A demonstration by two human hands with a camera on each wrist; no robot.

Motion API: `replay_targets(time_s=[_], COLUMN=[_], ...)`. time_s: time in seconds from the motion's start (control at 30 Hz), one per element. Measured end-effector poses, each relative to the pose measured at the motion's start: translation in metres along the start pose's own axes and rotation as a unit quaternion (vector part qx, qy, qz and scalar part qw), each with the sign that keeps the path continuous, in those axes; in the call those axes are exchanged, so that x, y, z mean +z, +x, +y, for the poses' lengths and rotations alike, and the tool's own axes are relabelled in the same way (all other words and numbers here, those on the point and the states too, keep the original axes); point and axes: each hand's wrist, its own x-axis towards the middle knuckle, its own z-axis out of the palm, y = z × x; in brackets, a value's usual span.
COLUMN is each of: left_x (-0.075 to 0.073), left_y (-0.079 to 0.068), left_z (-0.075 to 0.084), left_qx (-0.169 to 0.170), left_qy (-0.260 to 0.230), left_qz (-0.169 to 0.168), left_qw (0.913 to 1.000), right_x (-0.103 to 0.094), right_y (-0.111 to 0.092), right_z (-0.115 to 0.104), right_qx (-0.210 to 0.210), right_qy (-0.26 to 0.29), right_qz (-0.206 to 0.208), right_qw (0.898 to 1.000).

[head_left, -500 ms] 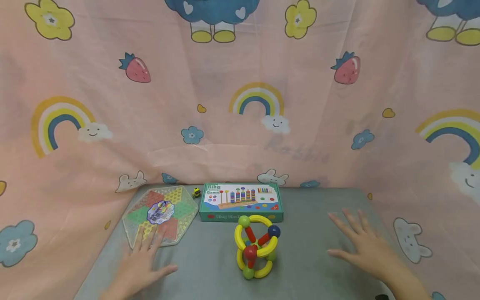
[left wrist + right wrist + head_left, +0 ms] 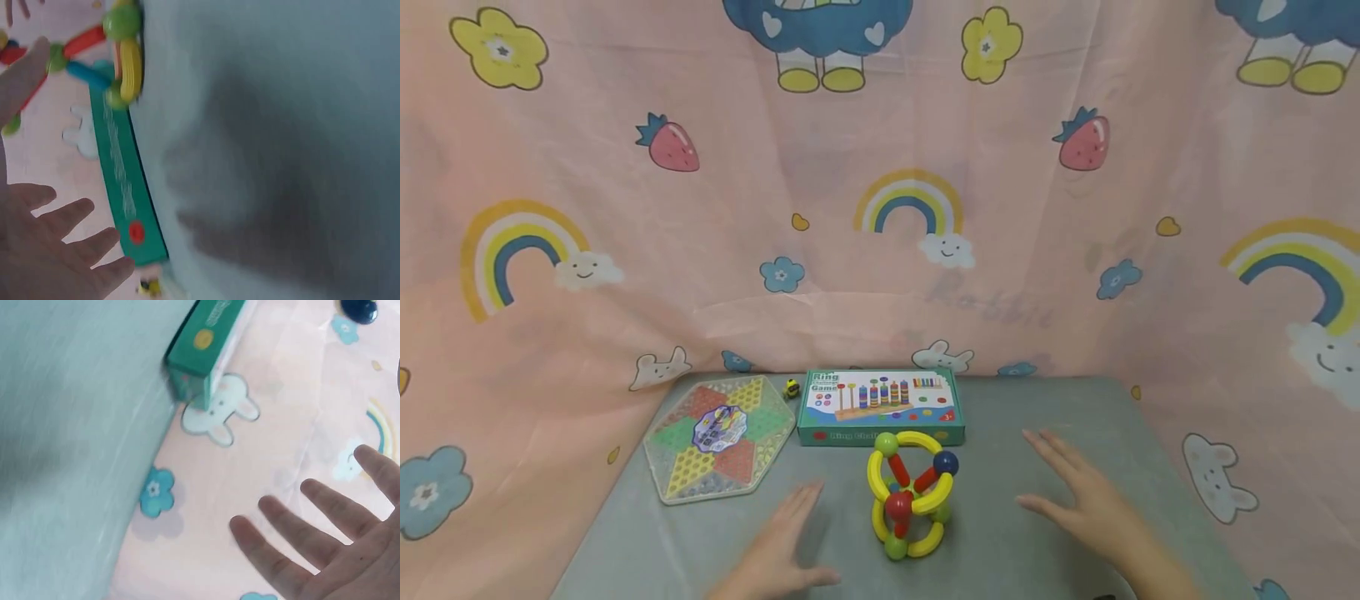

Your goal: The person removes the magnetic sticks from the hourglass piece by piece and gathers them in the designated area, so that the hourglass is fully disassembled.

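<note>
A toy built of curved yellow rods, red rods and coloured balls [image 2: 898, 505] stands upright near the front middle of the table. To its left is my left hand [image 2: 778, 542], fingers straight and thumb apart, holding nothing. My right hand [image 2: 1093, 508] hovers on the other side, also with fingers extended and nothing in it. Both palms face inward toward the toy, with a gap on each side. In the left wrist view the spread left fingers [image 2: 75, 231] show below part of the toy [image 2: 130, 69]. Spread right fingers [image 2: 325, 531] appear in the right wrist view.
Behind the toy lies a green Ring Challenge Game box [image 2: 882, 407]. A hexagonal Chinese checkers board [image 2: 688, 473] is at the back left, with a small yellow-and-black figure [image 2: 792, 388] between them. A pink patterned cloth [image 2: 880, 308] hangs along the table's back edge.
My left hand has moved right, away from the checkers board and closer to the toy. The right hand has come left toward it. The toy stays in place.
</note>
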Motion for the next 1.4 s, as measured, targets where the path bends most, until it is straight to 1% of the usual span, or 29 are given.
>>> replay_targets(time_s=[0.07,0.1,0.17,0.2,0.27,0.33,0.4,0.43,0.5,0.53,0.63,0.7,0.8,0.9,1.0,1.07,1.17,1.27,1.4], left_x=[0.009,0.013,0.020,0.024,0.030,0.035,0.041,0.043,0.047,0.050,0.057,0.063,0.070,0.075,0.076,0.077,0.079,0.082,0.087], left_y=[0.006,0.009,0.016,0.019,0.027,0.033,0.039,0.042,0.047,0.049,0.054,0.055,0.057,0.060,0.062,0.063,0.065,0.067,0.069], left_z=[0.005,0.008,0.013,0.015,0.019,0.023,0.026,0.027,0.031,0.032,0.035,0.035,0.033,0.031,0.034,0.037,0.041,0.044,0.048], left_qx=[-0.020,-0.025,-0.028,-0.028,-0.025,-0.026,-0.037,-0.043,-0.058,-0.066,-0.083,-0.090,-0.090,-0.079,-0.071,-0.071,-0.071,-0.062,-0.059], left_qy=[-0.022,-0.028,-0.038,-0.038,-0.037,-0.034,-0.025,-0.023,-0.026,-0.030,-0.062,-0.084,-0.099,-0.089,-0.076,-0.073,-0.072,-0.070,-0.075], left_qz=[-0.031,-0.040,-0.049,-0.054,-0.057,-0.063,-0.069,-0.072,-0.081,-0.085,-0.092,-0.090,-0.080,-0.071,-0.064,-0.060,-0.050,-0.041,-0.040], left_qw=[0.9991,0.9985,0.9977,0.9974,0.9974,0.9971,0.9966,0.9962,0.9947,0.9938,0.9903,0.9883,0.9878,0.9904,0.9925,0.9930,0.9936,0.9948,0.9946], right_x=[0.006,0.010,0.016,0.018,0.023,0.027,0.031,0.034,0.038,0.039,0.044,0.047,0.052,0.054,0.056,0.057,0.059,0.059,0.060], right_y=[0.002,0.003,0.006,0.007,0.011,0.014,0.016,0.017,0.019,0.020,0.022,0.024,0.027,0.030,0.033,0.034,0.035,0.035,0.033], right_z=[-0.006,-0.008,-0.014,-0.016,-0.023,-0.029,-0.036,-0.039,-0.045,-0.047,-0.054,-0.056,-0.059,-0.061,-0.062,-0.062,-0.061,-0.060,-0.059], right_qx=[-0.004,-0.007,-0.014,-0.012,0.000,0.022,0.047,0.055,0.063,0.061,0.058,0.052,0.047,0.041,0.039,0.041,0.043,0.041,0.041], right_qy=[0.006,0.012,0.032,0.047,0.098,0.160,0.219,0.242,0.269,0.277,0.282,0.283,0.289,0.296,0.303,0.309,0.311,0.313,0.316], right_qz=[0.013,0.018,0.027,0.024,0.008,-0.020,-0.048,-0.056,-0.062,-0.064,-0.057,-0.051,-0.048,-0.049,-0.055,-0.057,-0.059,-0.055,-0.059], right_qw=[1.000,1.000,0.999,0.999,0.995,0.987,0.973,0.967,0.959,0.957,0.956,0.956,0.955,0.953,0.950,0.948,0.947,0.947,0.946])
